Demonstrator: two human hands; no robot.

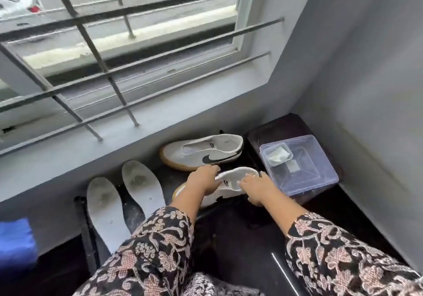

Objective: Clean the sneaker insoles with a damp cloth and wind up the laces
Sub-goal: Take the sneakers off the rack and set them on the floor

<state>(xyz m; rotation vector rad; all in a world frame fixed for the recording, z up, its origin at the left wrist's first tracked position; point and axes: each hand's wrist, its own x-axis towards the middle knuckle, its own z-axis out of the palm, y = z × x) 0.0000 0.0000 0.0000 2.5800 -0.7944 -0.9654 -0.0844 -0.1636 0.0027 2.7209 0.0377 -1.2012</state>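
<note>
Where the dark surface (240,238) meets the wall at the far left, a blue object (16,240) sits blurred at the frame edge. Near it a dark strip (83,227) runs along the left insole (105,213); whether that strip is a lace I cannot tell. The second insole (142,185) lies close alongside. Both are face up, out of the shoes, and both show grey smudges near the heel, so the wiping looks not yet done. Further right the far sneaker (203,151) rests against the wall below the window, with no laces showing in it. In front of it the near sneaker (231,181) is held by both hands: the left hand (203,179) grips the edge of its opening with fingers curled over it, and the right hand (256,190) holds the other end the same way. To the right stands a clear plastic box (306,176), with a pale cloth (278,155) in a small tray inside it, untouched. Judging from this, the insoles are pulled out and the laces seem removed; cleaning and winding remain.
</note>
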